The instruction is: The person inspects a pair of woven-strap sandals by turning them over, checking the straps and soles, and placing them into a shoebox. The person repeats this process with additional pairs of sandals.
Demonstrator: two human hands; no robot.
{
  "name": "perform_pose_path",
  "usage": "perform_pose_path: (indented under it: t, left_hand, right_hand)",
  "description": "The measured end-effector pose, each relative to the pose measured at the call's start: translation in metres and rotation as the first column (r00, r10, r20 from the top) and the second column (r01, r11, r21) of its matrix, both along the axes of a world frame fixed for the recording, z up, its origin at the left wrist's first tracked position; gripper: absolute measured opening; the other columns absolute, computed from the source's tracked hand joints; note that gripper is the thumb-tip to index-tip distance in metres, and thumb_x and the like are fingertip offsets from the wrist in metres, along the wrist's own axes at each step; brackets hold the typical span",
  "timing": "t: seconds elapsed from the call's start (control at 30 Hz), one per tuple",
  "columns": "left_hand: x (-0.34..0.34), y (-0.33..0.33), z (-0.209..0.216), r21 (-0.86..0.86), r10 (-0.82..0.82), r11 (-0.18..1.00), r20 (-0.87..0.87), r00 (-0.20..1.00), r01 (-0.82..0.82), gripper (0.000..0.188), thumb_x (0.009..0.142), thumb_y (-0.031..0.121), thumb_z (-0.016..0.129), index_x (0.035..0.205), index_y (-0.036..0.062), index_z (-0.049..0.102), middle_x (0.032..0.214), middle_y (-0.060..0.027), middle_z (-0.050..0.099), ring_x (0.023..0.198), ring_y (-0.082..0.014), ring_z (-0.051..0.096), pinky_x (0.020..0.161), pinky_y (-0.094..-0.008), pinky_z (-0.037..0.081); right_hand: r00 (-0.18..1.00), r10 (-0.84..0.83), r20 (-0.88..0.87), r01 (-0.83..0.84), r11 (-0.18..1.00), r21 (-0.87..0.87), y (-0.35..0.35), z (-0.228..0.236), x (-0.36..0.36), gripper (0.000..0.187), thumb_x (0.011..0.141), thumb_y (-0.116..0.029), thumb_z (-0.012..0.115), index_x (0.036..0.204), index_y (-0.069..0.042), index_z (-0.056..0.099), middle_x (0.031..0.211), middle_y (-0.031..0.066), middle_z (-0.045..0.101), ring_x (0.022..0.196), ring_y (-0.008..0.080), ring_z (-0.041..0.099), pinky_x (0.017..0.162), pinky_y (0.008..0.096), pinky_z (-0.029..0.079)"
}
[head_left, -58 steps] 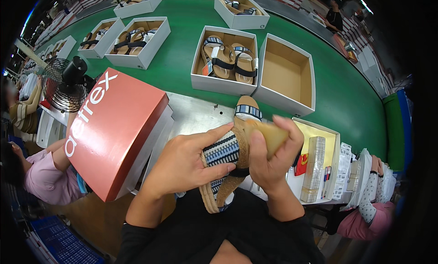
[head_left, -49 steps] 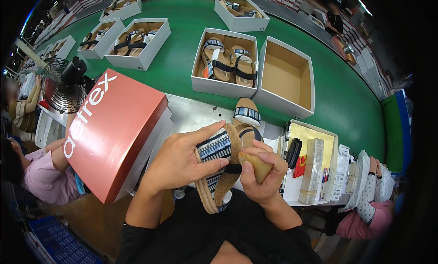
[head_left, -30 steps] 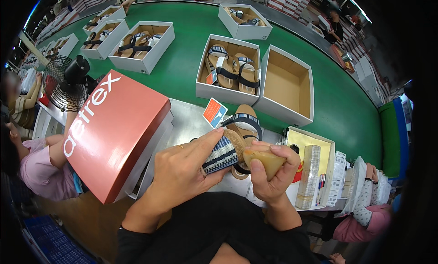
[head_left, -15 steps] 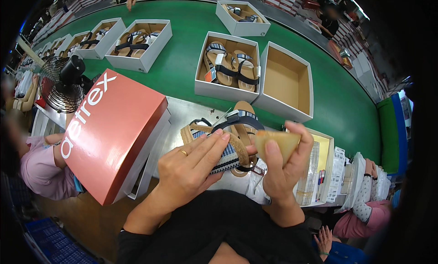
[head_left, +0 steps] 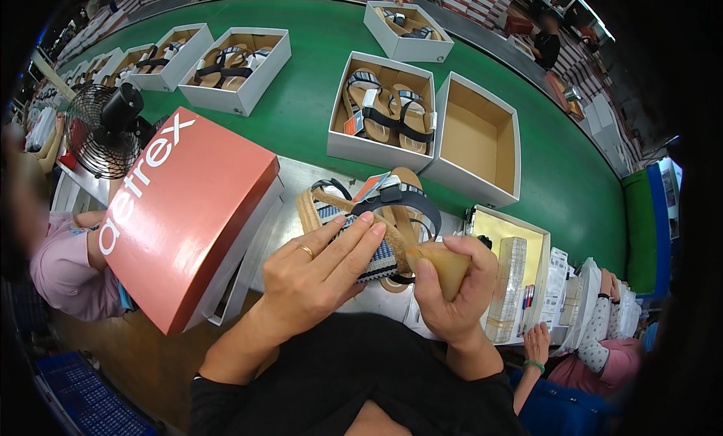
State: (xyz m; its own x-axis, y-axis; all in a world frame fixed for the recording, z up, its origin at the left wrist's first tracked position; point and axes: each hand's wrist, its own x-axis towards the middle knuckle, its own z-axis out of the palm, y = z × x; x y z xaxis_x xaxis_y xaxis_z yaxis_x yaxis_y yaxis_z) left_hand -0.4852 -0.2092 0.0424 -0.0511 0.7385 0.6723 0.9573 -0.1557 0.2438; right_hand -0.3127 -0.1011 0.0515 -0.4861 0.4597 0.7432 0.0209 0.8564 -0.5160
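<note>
My left hand (head_left: 305,282), with a ring on one finger, grips a wedge sandal (head_left: 378,264) with a blue and white woven side and a tan sole edge. The sandal is tilted on its side. In my right hand (head_left: 461,297) a yellowish, rubbery-looking block (head_left: 449,269) is pinched between thumb and fingers, its orange-tinged corner against the tan edge of the sandal. Just beyond lies a second sandal (head_left: 407,210) with dark straps, partly covered by the first. An orange and white tag (head_left: 370,186) shows among the straps. My fingers hide part of the held sandal.
A red-lidded shoebox (head_left: 188,218) stands at my left, beside a black fan (head_left: 102,127). On the green belt (head_left: 301,127) are a box of sandals (head_left: 380,146), an open shoebox (head_left: 482,146) and several others. A supply tray (head_left: 520,225) sits right; co-workers are near.
My right hand has brought the block left and down onto the sandal's edge. The orange tag has come into view. A co-worker's hand now touches the far box; another's hand has risen at lower right.
</note>
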Motion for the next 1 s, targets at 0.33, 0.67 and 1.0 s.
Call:
perform_pose_path:
  t: [0.33,0.67,1.0]
  left_hand:
    - [0.005,0.000,-0.016,0.077,-0.002,0.997,-0.076,0.997,0.008,0.039,0.078,0.016,0.067,0.116,0.0142,0.072,0.117,-0.0028,0.071,0.094,-0.0230,0.070,0.077,-0.0304,0.059]
    - [-0.001,0.000,-0.028,0.094,-0.013,0.995,-0.113,0.993,0.024,0.039,0.078,0.014,0.067,0.116,0.0126,0.071,0.119,-0.0034,0.070,0.096,-0.0238,0.070,0.080,-0.0324,0.059]
    - [0.002,-0.024,-0.190,0.158,0.245,0.918,0.494,0.834,-0.363,0.095,0.067,0.010,0.088,0.142,0.0021,0.030,0.131,-0.0232,0.047,0.120,-0.0380,0.051,0.102,-0.0434,0.044]
  right_hand:
    - [0.999,-0.038,-0.013,0.029,0.900,-0.435,0.000,0.010,-0.019,0.037,0.090,-0.005,0.068,0.123,-0.001,0.052,0.091,0.0111,0.066,0.069,0.0144,0.065,0.060,0.0271,0.051]
    - [0.957,-0.053,0.286,0.103,0.981,-0.166,0.008,0.006,-0.035,0.043,0.093,-0.004,0.063,0.132,-0.004,0.046,0.095,0.0113,0.065,0.069,0.0116,0.064,0.058,0.0236,0.049]
    - [0.670,0.263,0.695,-0.040,0.947,-0.320,0.014,-0.013,0.019,0.038,0.094,-0.022,0.064,0.126,-0.006,0.054,0.095,0.0176,0.068,0.082,0.0265,0.070,0.077,0.0353,0.053]
